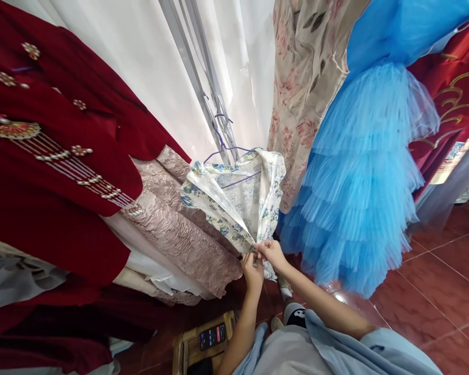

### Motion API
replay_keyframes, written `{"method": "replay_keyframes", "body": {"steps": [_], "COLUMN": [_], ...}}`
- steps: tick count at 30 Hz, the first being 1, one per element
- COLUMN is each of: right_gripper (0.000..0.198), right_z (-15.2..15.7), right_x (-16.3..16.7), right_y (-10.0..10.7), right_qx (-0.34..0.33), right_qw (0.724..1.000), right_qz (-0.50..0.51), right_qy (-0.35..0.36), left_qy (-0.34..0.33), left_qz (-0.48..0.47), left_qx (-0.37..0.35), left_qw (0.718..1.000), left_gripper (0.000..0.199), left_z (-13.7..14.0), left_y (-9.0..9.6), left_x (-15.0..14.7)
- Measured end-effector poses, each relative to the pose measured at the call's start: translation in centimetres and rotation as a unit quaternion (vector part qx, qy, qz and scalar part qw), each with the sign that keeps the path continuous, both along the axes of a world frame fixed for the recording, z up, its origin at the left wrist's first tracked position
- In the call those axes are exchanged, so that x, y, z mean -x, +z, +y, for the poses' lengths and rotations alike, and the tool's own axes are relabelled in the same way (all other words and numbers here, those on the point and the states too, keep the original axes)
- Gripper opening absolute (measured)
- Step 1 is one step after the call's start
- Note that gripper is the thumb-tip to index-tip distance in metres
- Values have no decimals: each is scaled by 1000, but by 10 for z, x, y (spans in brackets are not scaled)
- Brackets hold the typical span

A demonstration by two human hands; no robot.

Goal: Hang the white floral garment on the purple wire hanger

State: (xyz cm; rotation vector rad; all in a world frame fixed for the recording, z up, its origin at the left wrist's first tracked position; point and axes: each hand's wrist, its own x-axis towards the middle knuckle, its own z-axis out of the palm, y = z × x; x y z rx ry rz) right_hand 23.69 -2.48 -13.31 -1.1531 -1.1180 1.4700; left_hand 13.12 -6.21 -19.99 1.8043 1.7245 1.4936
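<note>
A small white garment with blue floral print (222,223) hangs by its shoulders on a purple wire hanger (223,147), its front parted in a V at the top. Where the two front edges meet low down, my left hand (253,268) and my right hand (271,252) come together. The fingers of my left hand are closed on the lower front edge. Just above and to the right, my right hand pinches the fabric at the bottom of the V. Whatever fastening may lie between the fingertips is too small to make out.
Dark red garments with beaded ornaments (58,151) and a pink brocade skirt (183,229) hang at left. A beige floral dress (297,94) and a blue tiered tulle dress (359,177) hang at right. A phone (213,336) lies on a wooden stool (180,346) below.
</note>
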Motion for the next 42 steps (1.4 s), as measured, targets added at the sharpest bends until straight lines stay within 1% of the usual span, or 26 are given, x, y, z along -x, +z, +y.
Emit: {"method": "replay_keyframes", "body": {"steps": [1, 3, 6, 9, 11, 13, 15, 17, 20, 21, 22, 23, 24, 25, 26, 28, 30, 32, 33, 34, 35, 36, 37, 38, 39, 42], "right_gripper": [42, 42, 42, 38, 34, 31, 30, 30, 33, 33, 32, 31, 29, 28, 27, 25, 25, 26, 27, 28, 30, 32, 35, 37, 39, 35], "right_z": [8, 31, 75, 118, 140, 156, 166, 168, 163, 160, 157, 154, 152, 150, 149, 148, 147, 146, 146, 146, 147, 148, 149, 149, 150, 146], "right_x": [3, 10, 21, 31, 36, 40, 42, 41, 34, 30, 27, 24, 21, 18, 16, 15, 14, 13, 12, 11, 11, 10, 10, 10, 11, 15], "right_y": [11, 41, 99, 160, 194, 220, 239, 251, 257, 257, 255, 254, 251, 249, 247, 243, 239, 238, 238, 238, 238, 237, 236, 235, 232, 215], "right_qx": [-7, -39, -106, -161, -181, -194, -204, -208, -212, -215, -220, -225, -229, -233, -236, -240, -250, -271, -282, -293, -300, -306, -309, -309, -305, -269], "right_qw": [1000, 999, 993, 983, 977, 972, 968, 968, 972, 972, 972, 971, 970, 970, 969, 969, 967, 962, 959, 956, 953, 951, 950, 949, 949, 958], "right_qz": [6, 12, 29, 64, 83, 94, 98, 92, 75, 72, 69, 68, 66, 64, 62, 55, 42, 22, 11, -1, -15, -30, -45, -59, -69, -55], "right_qy": [-12, -24, -33, -59, -78, -95, -107, -103, -74, -64, -55, -47, -41, -37, -34, -34, -31, -25, -24, -24, -26, -29, -32, -37, -45, -86], "left_qy": [-2, 1, 10, 19, 19, 10, -5, -23, -54, -63, -68, -65, -56, -40, -24, -5, -20, -60, -84, -115, -145, -173, -195, -210, -217, -206], "left_qz": [-2, -5, 0, 4, 4, 5, -1, -16, -39, -43, -47, -50, -52, -51, -47, -20, 43, 102, 134, 167, 200, 232, 262, 289, 313, 363], "left_qx": [3, 9, 20, 33, 44, 56, 69, 81, 95, 90, 77, 55, 25, -12, -50, -134, -206, -228, -220, -193, -152, -105, -61, -27, -9, -17], "left_qw": [1000, 1000, 1000, 999, 999, 998, 998, 996, 993, 993, 994, 995, 997, 998, 997, 991, 977, 966, 963, 960, 957, 951, 943, 934, 925, 909], "left_gripper": [22, 23, 24, 24, 23, 22, 21, 22, 21, 20, 21, 24, 26, 27, 28, 29, 30, 29, 28, 25, 21, 17, 17, 19, 22, 24], "left_z": [1, 2, 4, 5, 6, 5, 2, -1, 0, 4, 10, 18, 29, 41, 54, 83, 112, 138, 150, 160, 170, 178, 186, 192, 196, 203], "left_y": [0, -2, -4, -3, -1, 0, -2, -6, -8, -3, 5, 18, 36, 60, 88, 155, 225, 286, 311, 331, 346, 357, 364, 368, 369, 364], "left_x": [0, -1, 0, 2, 2, -3, -10, -17, -17, -12, -6, 3, 12, 22, 31, 45, 51, 50, 47, 44, 42, 39, 38, 36, 36, 32]}}
